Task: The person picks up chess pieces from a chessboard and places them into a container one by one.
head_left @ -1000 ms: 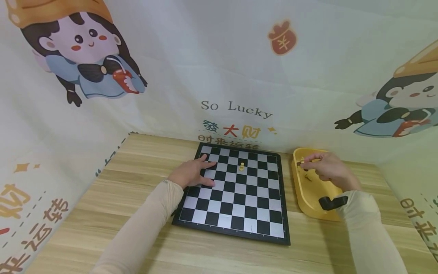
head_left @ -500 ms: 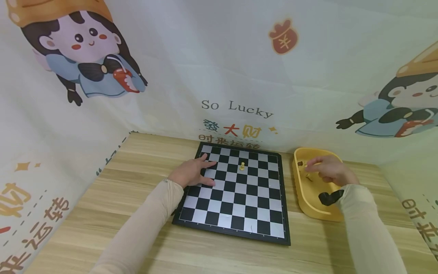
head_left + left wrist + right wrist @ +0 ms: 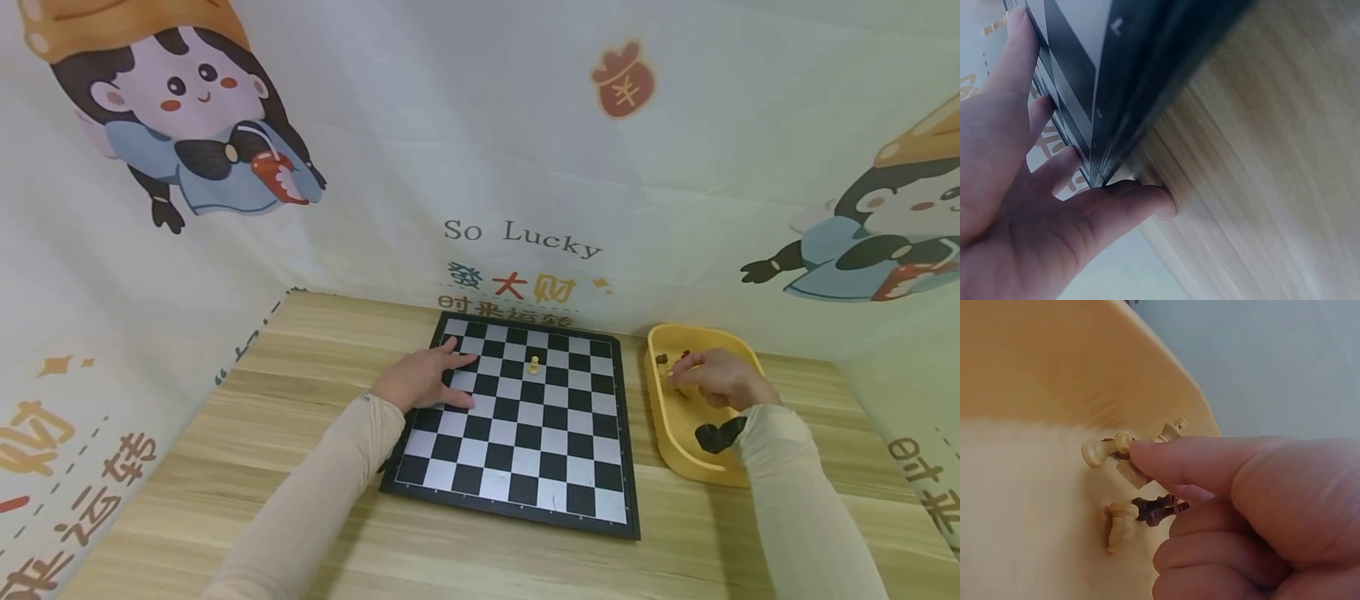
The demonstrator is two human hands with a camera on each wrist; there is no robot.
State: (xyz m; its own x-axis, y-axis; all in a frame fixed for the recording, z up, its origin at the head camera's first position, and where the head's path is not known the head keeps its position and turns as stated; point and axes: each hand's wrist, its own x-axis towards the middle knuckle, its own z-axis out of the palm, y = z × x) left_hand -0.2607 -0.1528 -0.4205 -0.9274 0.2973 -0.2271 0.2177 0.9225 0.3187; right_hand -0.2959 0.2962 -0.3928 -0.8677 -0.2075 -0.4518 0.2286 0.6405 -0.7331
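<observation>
My left hand (image 3: 423,379) rests with spread fingers on the left side of a black-and-white chessboard (image 3: 517,417). In the left wrist view, one finger (image 3: 1160,203) reaches past the board's edge to the wooden table. A cream chess piece (image 3: 533,365) stands upright toward the board's far side. Inside the yellow tray (image 3: 656,417), my right hand (image 3: 723,379) pinches a small cream chess piece (image 3: 1100,451) between thumb and forefinger; the forefinger's tip is hidden behind the thumb. Below it lie another cream piece (image 3: 1122,526) and dark brown pieces (image 3: 1157,509).
The tray stands right of the board, near the back wall. A printed cloth (image 3: 390,150) with cartoon figures and lettering hangs behind and at the sides. The table (image 3: 322,358) has a pale wood grain. A black strap piece (image 3: 720,435) sits at my right wrist.
My right hand has moved slightly down and toward me within the tray, its fingertips lower among the pieces. The left hand and the piece on the board keep their places.
</observation>
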